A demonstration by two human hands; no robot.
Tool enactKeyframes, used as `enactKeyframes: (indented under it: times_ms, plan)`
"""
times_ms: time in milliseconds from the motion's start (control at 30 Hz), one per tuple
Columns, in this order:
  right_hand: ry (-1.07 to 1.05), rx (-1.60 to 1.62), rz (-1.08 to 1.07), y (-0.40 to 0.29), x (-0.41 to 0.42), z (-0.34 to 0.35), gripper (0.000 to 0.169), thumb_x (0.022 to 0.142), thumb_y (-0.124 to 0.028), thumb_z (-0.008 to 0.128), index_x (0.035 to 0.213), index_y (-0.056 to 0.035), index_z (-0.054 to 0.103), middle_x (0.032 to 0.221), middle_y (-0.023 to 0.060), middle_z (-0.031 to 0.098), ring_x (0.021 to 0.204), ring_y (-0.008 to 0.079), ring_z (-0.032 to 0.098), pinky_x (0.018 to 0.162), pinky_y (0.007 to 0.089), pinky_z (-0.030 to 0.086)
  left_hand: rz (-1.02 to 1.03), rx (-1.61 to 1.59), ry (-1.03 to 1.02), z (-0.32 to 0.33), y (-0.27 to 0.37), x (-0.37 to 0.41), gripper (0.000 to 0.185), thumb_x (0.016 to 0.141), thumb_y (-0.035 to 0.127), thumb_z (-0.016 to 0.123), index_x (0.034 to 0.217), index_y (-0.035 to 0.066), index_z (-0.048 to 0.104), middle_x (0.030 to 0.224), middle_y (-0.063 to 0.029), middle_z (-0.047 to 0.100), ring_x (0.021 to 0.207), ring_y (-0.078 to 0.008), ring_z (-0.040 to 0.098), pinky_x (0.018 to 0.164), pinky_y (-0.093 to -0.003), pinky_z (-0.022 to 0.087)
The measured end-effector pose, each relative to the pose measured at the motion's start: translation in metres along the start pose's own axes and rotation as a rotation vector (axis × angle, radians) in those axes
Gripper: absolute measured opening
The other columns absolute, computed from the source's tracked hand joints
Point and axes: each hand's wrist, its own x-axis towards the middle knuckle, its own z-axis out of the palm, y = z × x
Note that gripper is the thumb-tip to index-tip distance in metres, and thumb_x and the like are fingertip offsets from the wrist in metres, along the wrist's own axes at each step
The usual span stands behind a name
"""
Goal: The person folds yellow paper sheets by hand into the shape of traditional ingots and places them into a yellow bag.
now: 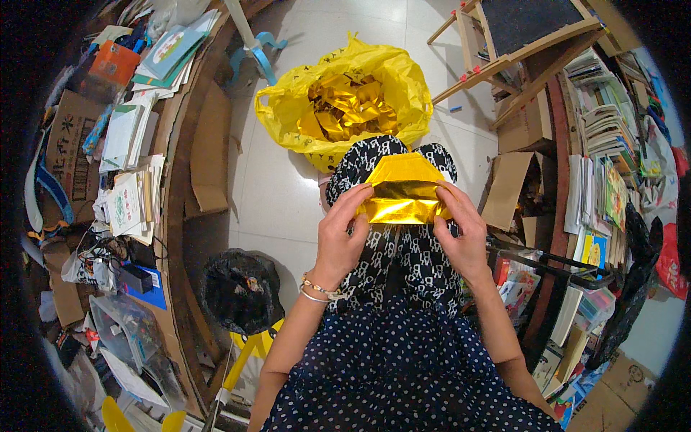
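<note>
Above my lap, a sheet of shiny gold foil paper [402, 210] is held level between both hands. Its near edge is folded up, and the far part tapers to a narrower straight edge. My left hand [343, 232] pinches the left end between thumb and fingers. At the right end, my right hand [461, 229] grips it the same way. Just beyond my knees stands a yellow plastic bag [280, 121], its mouth wide, with many folded gold foil pieces [351, 108] inside.
A bin with a black liner [240, 291] stands on the floor at my left. Cluttered shelves with books and papers [129, 200] line the left side. On the right are a wooden easel [534, 48], cardboard boxes [507, 189] and stacked books [604, 135].
</note>
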Motion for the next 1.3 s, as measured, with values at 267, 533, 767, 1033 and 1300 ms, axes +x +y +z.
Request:
enactKeyframes:
  times_ms: [267, 533, 767, 1033, 1300]
  plan:
    - [-0.081, -0.023, -0.027, 0.001, -0.002, -0.003, 0.052, 0.080, 0.007, 0.057, 0.131, 0.0013, 0.054, 0.133, 0.0205, 0.056, 0.125, 0.0332, 0.054, 0.106, 0.0383, 0.042, -0.204, -0.150, -0.036, 0.006, 0.017, -0.001, 0.048, 0.082, -0.009, 0.054, 0.128, 0.003, 0.059, 0.130, -0.0159, 0.060, 0.118, -0.0282, 0.060, 0.098, -0.0338, 0.047]
    - [0.138, -0.052, -0.006, 0.020, -0.011, -0.002, 0.031, 0.085, 0.003, 0.063, 0.116, 0.0011, 0.066, 0.081, 0.0164, 0.067, 0.072, 0.0274, 0.066, 0.068, 0.0323, 0.052, 0.059, 0.034, -0.002, 0.003, 0.017, -0.008, 0.048, 0.083, -0.010, 0.054, 0.130, 0.001, 0.056, 0.132, -0.0190, 0.058, 0.120, -0.0340, 0.058, 0.101, -0.0387, 0.047]
    - [0.112, -0.040, -0.110, 0.008, -0.019, 0.000, 0.028, 0.084, 0.006, 0.062, 0.111, 0.0012, 0.067, 0.070, 0.0150, 0.058, 0.057, 0.0273, 0.058, 0.054, 0.0362, 0.046, 0.258, 0.066, -0.020, 0.002, 0.015, -0.018, 0.050, 0.080, -0.013, 0.058, 0.129, -0.002, 0.056, 0.133, -0.0206, 0.057, 0.109, -0.0343, 0.063, 0.090, -0.0384, 0.051]
    - [0.014, -0.098, -0.168, 0.049, 0.020, -0.008, 0.071, 0.071, -0.014, 0.084, 0.133, 0.0006, 0.053, 0.094, 0.0104, 0.066, 0.081, 0.0157, 0.062, 0.073, 0.0290, 0.051, 0.421, 0.229, 0.216, -0.015, 0.000, 0.069, 0.051, 0.079, -0.014, 0.056, 0.128, -0.002, 0.057, 0.131, -0.0189, 0.059, 0.115, -0.0342, 0.061, 0.097, -0.0388, 0.049]
    - [0.135, 0.247, 0.051, 0.019, 0.041, -0.027, 0.040, 0.078, -0.004, 0.076, 0.116, 0.0017, 0.066, 0.085, 0.0129, 0.069, 0.068, 0.0202, 0.065, 0.065, 0.0297, 0.052, 0.617, 0.240, 0.140, -0.018, -0.001, 0.066, 0.044, 0.076, -0.012, 0.063, 0.119, -0.004, 0.062, 0.130, -0.0202, 0.060, 0.083, -0.0276, 0.065, 0.070, -0.0331, 0.052]
